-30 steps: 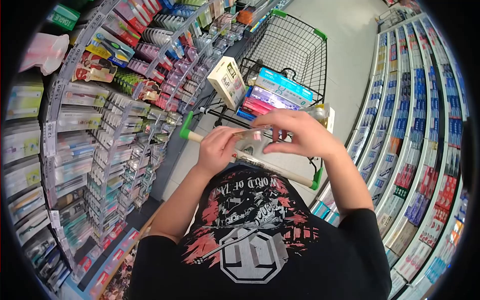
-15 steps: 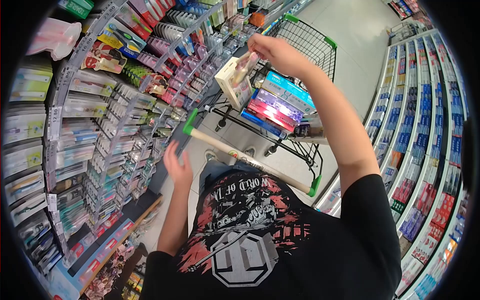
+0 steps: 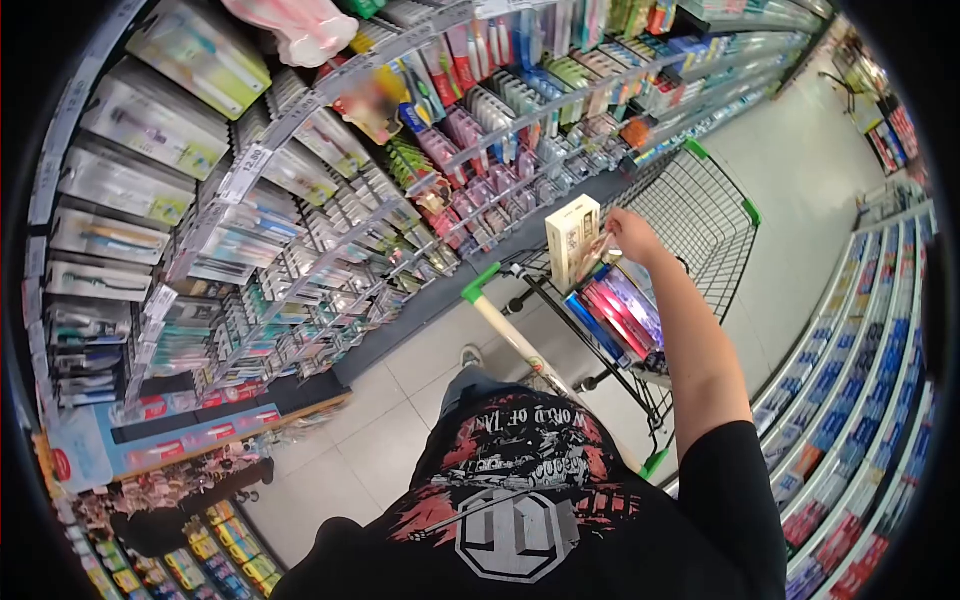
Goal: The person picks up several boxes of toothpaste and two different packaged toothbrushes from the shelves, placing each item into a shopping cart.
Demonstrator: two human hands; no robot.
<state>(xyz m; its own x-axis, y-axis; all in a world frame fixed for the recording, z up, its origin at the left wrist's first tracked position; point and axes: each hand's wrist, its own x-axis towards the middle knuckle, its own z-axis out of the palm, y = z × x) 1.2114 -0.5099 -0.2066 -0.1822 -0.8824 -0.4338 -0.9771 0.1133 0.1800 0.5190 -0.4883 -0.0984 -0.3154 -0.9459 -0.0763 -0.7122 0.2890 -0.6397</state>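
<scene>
My right hand (image 3: 633,236) reaches over the shopping cart (image 3: 738,262), its fingers pinched on a small clear package (image 3: 598,256). The package hangs beside a cream box (image 3: 573,240), which stands upright at the cart's near left corner. Just below the hand lie stacked boxes, among them a pink-red one (image 3: 612,318), a purple one (image 3: 634,302) and a blue one (image 3: 594,326). The cart's pale handle (image 3: 515,345) with green ends is nearest my body. My left hand is out of the picture.
Shelves of hanging toothbrush packs (image 3: 300,160) with a price rail (image 3: 245,172) fill the left and top. Another shelf of boxed goods (image 3: 850,400) curves along the right. The tiled floor (image 3: 370,425) shows between the left shelves and my body.
My view has turned, so the cart sits further right and lower. My right hand has lowered toward the boxes with the package. My left hand has left the view.
</scene>
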